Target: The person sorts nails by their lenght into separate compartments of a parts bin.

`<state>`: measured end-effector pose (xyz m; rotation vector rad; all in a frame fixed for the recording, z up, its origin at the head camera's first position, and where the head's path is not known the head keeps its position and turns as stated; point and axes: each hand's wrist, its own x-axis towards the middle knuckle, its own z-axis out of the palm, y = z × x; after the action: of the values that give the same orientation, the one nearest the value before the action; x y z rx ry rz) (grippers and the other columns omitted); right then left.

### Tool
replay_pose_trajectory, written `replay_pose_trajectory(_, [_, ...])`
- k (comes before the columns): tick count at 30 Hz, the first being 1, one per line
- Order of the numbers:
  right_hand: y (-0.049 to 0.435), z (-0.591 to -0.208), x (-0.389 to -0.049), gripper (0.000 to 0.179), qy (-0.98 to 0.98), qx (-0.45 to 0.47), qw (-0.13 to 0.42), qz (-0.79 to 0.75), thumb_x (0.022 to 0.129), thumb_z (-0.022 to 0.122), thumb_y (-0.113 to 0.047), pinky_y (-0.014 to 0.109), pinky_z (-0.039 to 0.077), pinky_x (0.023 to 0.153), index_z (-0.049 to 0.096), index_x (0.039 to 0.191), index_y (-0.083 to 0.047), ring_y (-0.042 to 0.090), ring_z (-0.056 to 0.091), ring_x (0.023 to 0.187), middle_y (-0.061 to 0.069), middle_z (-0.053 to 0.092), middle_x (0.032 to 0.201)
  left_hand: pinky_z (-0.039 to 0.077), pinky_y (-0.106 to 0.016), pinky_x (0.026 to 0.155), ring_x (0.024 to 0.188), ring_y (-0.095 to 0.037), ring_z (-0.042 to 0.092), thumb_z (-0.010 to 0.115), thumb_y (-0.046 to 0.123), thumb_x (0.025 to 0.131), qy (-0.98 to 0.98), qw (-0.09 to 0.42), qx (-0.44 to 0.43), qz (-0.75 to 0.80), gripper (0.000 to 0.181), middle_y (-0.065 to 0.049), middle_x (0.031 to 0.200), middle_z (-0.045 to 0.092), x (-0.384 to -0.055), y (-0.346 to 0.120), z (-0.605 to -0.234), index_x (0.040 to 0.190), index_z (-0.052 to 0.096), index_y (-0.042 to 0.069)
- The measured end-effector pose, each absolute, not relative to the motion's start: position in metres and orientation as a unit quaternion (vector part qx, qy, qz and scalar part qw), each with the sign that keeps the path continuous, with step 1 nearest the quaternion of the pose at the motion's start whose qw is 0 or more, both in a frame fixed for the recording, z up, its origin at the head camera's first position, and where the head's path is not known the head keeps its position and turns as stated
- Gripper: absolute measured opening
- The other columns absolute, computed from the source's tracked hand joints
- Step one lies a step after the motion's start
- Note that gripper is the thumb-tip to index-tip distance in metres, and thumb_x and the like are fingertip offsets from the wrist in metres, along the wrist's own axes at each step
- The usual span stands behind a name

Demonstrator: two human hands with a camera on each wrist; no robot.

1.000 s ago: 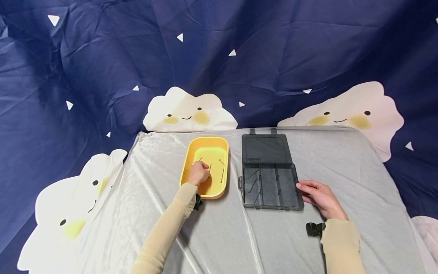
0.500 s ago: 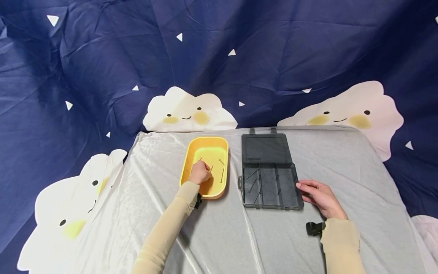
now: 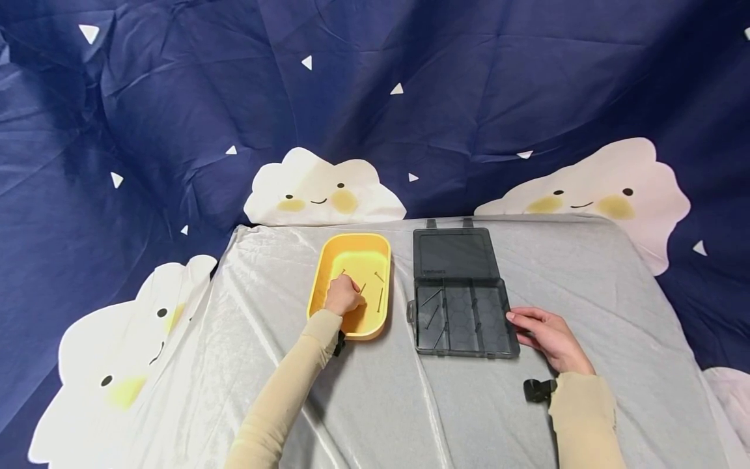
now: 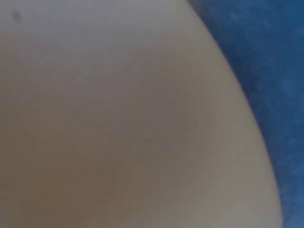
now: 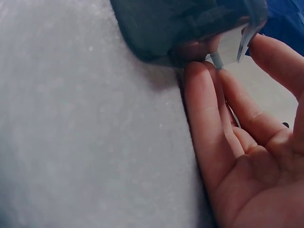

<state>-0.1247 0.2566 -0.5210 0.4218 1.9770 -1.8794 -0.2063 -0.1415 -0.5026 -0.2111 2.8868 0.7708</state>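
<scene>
In the head view my left hand point(image 3: 344, 295) reaches into a yellow tray point(image 3: 313, 286), fingers curled down. A thin screw point(image 3: 362, 287) sticks out beside its fingertips, which seem to pinch it; their tips are hidden. Other screws point(image 3: 380, 299) lie on the tray floor. My right hand point(image 3: 553, 337) holds the right edge of a dark see-through compartment box point(image 3: 463, 326), its lid point(image 3: 456, 253) folded back. In the right wrist view, the hand's fingers point(image 5: 202, 90) touch the box's outer wall and one digit meets the rim. Several screws point(image 3: 432, 317) lie in the left compartment.
A grey plush cloth point(image 3: 381, 404) covers the table under both containers. Behind it hangs a dark blue curtain point(image 3: 445, 117) with cloud prints. Skin fills most of the left wrist view, too blurred to show the hand's work.
My left hand has shifted slightly right within the tray, and the screw by its fingertips has tilted. My right hand and the compartment box stay as they were.
</scene>
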Motion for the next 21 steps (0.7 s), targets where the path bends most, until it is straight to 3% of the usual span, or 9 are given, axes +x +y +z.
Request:
replay_pose_trajectory(5, [0.2565,-0.5215,-0.1248,0.049,0.707,0.149,0.188,-0.665,0.087,0.072,-0.034,0.018,0.056,0.072,0.057,0.125,-0.006,-0.008,0.062,0.083,-0.025,0.063,0.088,0.047,-0.025,0.064,0.071,-0.021,0.058,0.085,0.011,0.065,0.961,0.076,-0.07,0.257,0.02,-0.008,0.079,0.068,-0.2058,-0.1419,-0.502,0.076,0.069,0.005])
replay_pose_trajectory(13, [0.2575,-0.5234,-0.1239,0.021,0.701,0.147,0.186,-0.672,0.087,0.072,-0.033,0.018,0.056,0.071,0.064,0.104,-0.025,-0.006,0.061,0.082,-0.024,0.063,0.087,0.045,-0.023,0.061,0.069,-0.019,0.057,0.085,0.011,0.064,0.956,0.083,-0.073,0.272,0.019,-0.007,0.077,0.066,-0.2043,-0.1441,-0.499,0.075,0.069,0.006])
replay_pose_trajectory(21, [0.2576,-0.523,-0.1236,0.014,0.7,0.145,0.182,-0.675,0.087,0.072,-0.032,0.017,0.056,0.071,0.065,0.098,-0.028,-0.006,0.062,0.081,-0.024,0.064,0.086,0.041,-0.019,0.054,0.062,-0.013,0.053,0.083,0.008,0.064,0.944,0.087,-0.076,0.309,0.018,-0.004,0.073,0.064,-0.2049,-0.1476,-0.5009,0.075,0.07,0.005])
